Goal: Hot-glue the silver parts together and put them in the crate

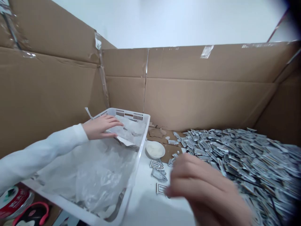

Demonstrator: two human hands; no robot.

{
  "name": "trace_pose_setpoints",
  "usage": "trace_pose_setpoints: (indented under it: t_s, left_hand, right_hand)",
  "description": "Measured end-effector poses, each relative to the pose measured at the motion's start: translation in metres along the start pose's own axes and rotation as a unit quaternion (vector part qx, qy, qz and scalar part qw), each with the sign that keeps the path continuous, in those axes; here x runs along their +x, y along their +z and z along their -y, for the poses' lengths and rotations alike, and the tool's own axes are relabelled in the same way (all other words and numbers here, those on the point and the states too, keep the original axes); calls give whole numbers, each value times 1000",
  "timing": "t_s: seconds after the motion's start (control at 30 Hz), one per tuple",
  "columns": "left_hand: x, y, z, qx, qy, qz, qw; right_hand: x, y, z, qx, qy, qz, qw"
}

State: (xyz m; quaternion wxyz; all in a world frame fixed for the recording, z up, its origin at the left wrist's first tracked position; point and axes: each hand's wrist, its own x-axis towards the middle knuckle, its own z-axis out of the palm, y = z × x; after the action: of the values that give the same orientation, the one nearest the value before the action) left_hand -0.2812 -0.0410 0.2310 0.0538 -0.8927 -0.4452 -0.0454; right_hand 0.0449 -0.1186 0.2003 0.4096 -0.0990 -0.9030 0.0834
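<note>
My left hand (102, 126) is over the white plastic basket (131, 188), palm down, its fingers stretched out and the thumb apart. Just under its thumb lies the edge of a pale sheet (125, 142) on crumpled clear plastic bags (98, 172). My right hand (204, 185) is smeared by motion above the white tabletop (150, 207). Its fingers curl inward, and what they hold, if anything, is hidden. At its fingertips is a flat grey cut-out piece (161, 188), partly covered by the hand. Two similar pieces (159, 174) lie farther back.
A large heap of flat grey pieces (235, 150) covers the right side. A small white dish (155, 149) stands beside the basket. Cardboard walls (199, 100) enclose the table. At lower left are a tape roll (15, 201) and a red-and-black object (33, 213).
</note>
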Motion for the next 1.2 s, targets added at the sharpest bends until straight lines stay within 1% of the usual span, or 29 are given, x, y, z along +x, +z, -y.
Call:
trace_pose_setpoints:
  t_s: [0.03,0.1,0.17,0.23,0.33,0.4,0.43,0.5,0.57,0.63,0.67,0.73,0.8,0.87,0.93,0.97,1.03,1.1,1.13,1.2]
  left_hand:
    - [1,12,9,7,-16,6,1000]
    - [-3,31,19,1,-45,37,998]
    - [-14,41,18,-19,-53,77,995]
    - [-31,40,7,-40,-46,114,992]
    - [-61,32,-13,-83,-47,189,977]
    - [-80,32,-22,-102,-50,232,966]
    - [-89,35,-25,-102,-51,248,962]
    - [-101,46,-27,-77,-66,257,961]
    - [-109,63,-25,-43,-89,252,963]
    - [-111,85,-23,-20,-107,243,964]
    - [-111,97,-22,-16,-112,243,963]
    - [-107,120,-21,-24,-107,256,960]
    - [-101,140,-22,-37,-112,260,958]
    - [-92,152,-24,-42,-137,242,960]
    - [-83,154,-24,-35,-149,225,962]
    - [-78,152,-22,-33,-133,231,963]
    - [-70,141,-14,-38,-71,261,962]
    - [-64,129,-2,-52,-25,283,957]
    - [-62,123,5,-61,-18,284,957]
    - [-58,118,18,-78,-29,278,957]
  right_hand:
    - [9,3,-4,8,12,8,1000]
    - [18,14,-15,12,33,50,998]
    - [17,27,-28,-1,53,107,993]
    - [13,38,-42,-15,78,139,987]
    - [15,49,-62,-5,107,126,986]
    - [24,59,-74,14,98,134,986]
    - [30,67,-79,21,83,157,984]
    - [43,86,-87,23,43,239,970]
    - [55,110,-89,3,17,336,942]
    - [64,133,-84,-16,0,405,914]
    - [67,142,-79,-16,-13,421,907]
    - [71,155,-65,5,-65,417,906]
    - [73,163,-48,36,-155,395,905]
    - [72,171,-34,57,-250,393,883]
    - [71,182,-27,69,-304,416,854]
    - [69,188,-27,83,-312,434,841]
    - [67,202,-33,133,-288,463,828]
    - [64,212,-43,186,-230,464,835]
    - [62,215,-49,199,-198,455,845]
    - [60,219,-60,176,-156,449,862]
